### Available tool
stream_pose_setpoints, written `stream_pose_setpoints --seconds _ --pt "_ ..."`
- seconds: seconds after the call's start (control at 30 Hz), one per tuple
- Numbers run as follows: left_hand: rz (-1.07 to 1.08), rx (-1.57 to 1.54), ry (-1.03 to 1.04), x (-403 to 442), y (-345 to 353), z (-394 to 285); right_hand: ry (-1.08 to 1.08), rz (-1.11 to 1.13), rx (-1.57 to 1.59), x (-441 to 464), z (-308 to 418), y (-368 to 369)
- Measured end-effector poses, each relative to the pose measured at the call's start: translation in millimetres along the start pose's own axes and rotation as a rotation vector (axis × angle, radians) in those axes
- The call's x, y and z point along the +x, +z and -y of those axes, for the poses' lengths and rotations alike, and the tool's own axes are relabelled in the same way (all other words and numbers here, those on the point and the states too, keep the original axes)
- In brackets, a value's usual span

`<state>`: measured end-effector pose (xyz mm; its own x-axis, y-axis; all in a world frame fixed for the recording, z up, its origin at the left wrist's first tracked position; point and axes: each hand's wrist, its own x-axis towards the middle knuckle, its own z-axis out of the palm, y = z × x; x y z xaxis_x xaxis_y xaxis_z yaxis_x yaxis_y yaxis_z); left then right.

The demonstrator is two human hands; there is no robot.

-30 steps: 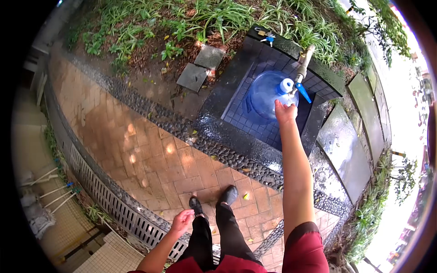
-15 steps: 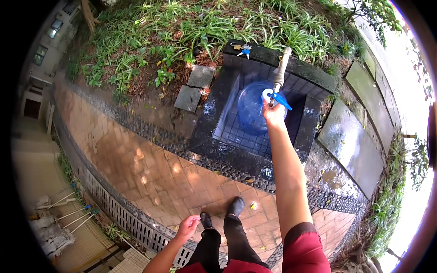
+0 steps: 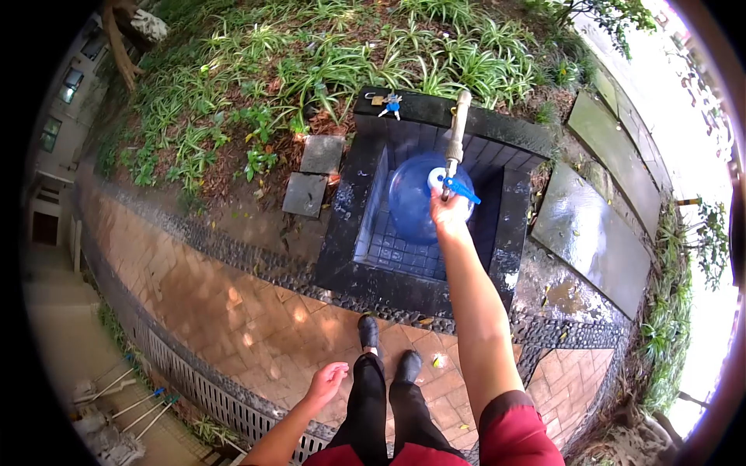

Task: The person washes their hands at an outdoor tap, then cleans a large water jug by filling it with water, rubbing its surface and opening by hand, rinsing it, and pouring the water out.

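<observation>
A large blue translucent water jug (image 3: 412, 203) stands in the tiled basin, its white-ringed mouth (image 3: 437, 178) under the tap. My right hand (image 3: 449, 212) reaches out to the jug's neck and appears closed around it, just below the tap's spout; the fingertips are partly hidden. Beside that hand is the tap's blue lever (image 3: 464, 191), fixed to a pale standpipe (image 3: 458, 128). My left hand (image 3: 326, 384) hangs low over the brick paving, loosely curled with its fingers a little apart, holding nothing.
Keys (image 3: 392, 104) with blue heads and a padlock (image 3: 378, 100) lie on the dark back ledge (image 3: 435, 107). The wet black basin rim (image 3: 388, 289) borders a pebble strip and brick paving (image 3: 256, 311). Stone slabs (image 3: 594, 233) lie right; a drain grate (image 3: 186, 388) runs left.
One foot has stepped forward toward the basin, and the view has shifted slightly. My right hand stays at the jug's neck; my left still hangs low.
</observation>
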<state>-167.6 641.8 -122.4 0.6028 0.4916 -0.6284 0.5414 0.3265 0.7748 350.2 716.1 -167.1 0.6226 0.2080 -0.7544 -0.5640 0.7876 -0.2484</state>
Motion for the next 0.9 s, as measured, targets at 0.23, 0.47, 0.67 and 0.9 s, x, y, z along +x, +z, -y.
stream_pose_setpoints --seconds 0.23,0.47,0.67,0.9 --pt "0.162 0.134 0.233 135 10 -58 -0.032 0.143 -0.091 13 2 -18" --pt "0.248 0.426 0.541 305 72 -210 -0.159 0.158 -0.267 -5 0 -18" --pt "0.242 0.684 0.941 411 120 -254 -0.022 0.088 0.038 -22 5 -10" --pt "0.139 0.513 0.868 413 150 -239 0.038 0.125 0.084 -28 9 -6"
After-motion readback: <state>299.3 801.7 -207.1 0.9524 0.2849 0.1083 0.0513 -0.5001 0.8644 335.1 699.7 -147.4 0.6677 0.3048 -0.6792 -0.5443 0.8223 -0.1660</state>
